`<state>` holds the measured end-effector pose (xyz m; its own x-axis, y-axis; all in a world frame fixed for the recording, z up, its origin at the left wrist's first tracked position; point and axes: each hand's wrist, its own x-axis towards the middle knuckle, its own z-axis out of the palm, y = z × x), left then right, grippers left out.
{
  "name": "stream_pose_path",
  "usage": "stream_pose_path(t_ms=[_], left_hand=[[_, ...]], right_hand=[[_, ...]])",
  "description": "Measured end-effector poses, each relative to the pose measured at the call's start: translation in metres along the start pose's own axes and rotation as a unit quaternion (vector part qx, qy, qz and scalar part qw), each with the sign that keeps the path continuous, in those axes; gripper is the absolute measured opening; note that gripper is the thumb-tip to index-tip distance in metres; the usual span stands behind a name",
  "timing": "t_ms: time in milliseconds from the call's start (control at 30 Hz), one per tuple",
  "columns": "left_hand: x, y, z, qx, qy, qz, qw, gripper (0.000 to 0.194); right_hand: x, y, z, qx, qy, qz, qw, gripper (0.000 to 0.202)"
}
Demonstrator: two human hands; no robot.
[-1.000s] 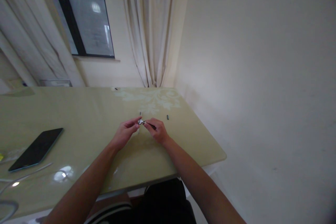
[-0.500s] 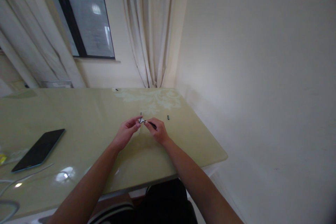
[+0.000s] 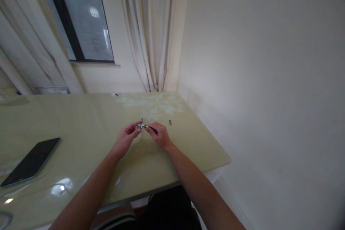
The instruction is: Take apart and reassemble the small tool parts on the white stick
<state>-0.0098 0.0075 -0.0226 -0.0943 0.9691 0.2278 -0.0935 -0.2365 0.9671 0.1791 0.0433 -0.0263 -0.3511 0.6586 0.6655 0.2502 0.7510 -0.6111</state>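
Observation:
My left hand (image 3: pixel 126 139) is closed in a pinch on a small thin dark stick-like piece (image 3: pixel 141 119) that stands up past the fingertips. Opposite it, my right hand (image 3: pixel 159 136) grips a slim black tool (image 3: pixel 154 130), its palm end hidden by the fingers. Between the two hands, a small whitish and dark part (image 3: pixel 142 126) touches the fingertips of both; its kind is too small to make out. Both hands are just above the table. A little beyond my right hand lies a small dark oblong piece (image 3: pixel 170 122).
A black tablet (image 3: pixel 31 161) lies on the glossy yellowish table (image 3: pixel 88 125) at the left, with a pale cable (image 3: pixel 24 186) in front of it. Another tiny dark piece (image 3: pixel 116 94) rests at the far edge. A wall (image 3: pixel 258 79) bounds the right side; curtains (image 3: pixel 149 28) hang behind.
The camera view has shifted slightly, so the whole scene sits a little further left and lower. Both hands keep their grips, with hardly any visible movement relative to the table.

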Motion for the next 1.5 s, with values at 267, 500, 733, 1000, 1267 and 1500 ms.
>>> stream_pose_path(t_ms=[267,500,733,1000,1267,1500], left_hand=[[0.003,-0.002,-0.007,0.285,0.049,0.03,0.957,0.06],[-0.006,-0.012,-0.001,0.601,-0.026,0.007,0.799,0.043],[-0.006,-0.014,-0.001,0.651,-0.033,0.001,0.758,0.032],[-0.005,-0.016,-0.002,0.595,0.008,0.001,0.804,0.03],[-0.002,-0.016,-0.003,0.491,0.049,0.075,0.866,0.034],[0.004,-0.002,0.047,0.4,-0.015,0.193,0.896,0.034]], right_hand=[[0.008,0.028,-0.027,-0.027,0.176,0.067,0.982,0.028],[0.004,0.068,-0.078,-0.204,0.226,0.365,0.88,0.03],[-0.004,0.08,-0.074,-0.255,0.18,0.397,0.863,0.018],[-0.001,0.086,-0.073,-0.301,0.152,0.388,0.858,0.022],[0.004,0.066,-0.073,-0.311,0.186,0.299,0.883,0.029],[0.017,0.032,-0.027,-0.018,0.091,0.201,0.975,0.057]])
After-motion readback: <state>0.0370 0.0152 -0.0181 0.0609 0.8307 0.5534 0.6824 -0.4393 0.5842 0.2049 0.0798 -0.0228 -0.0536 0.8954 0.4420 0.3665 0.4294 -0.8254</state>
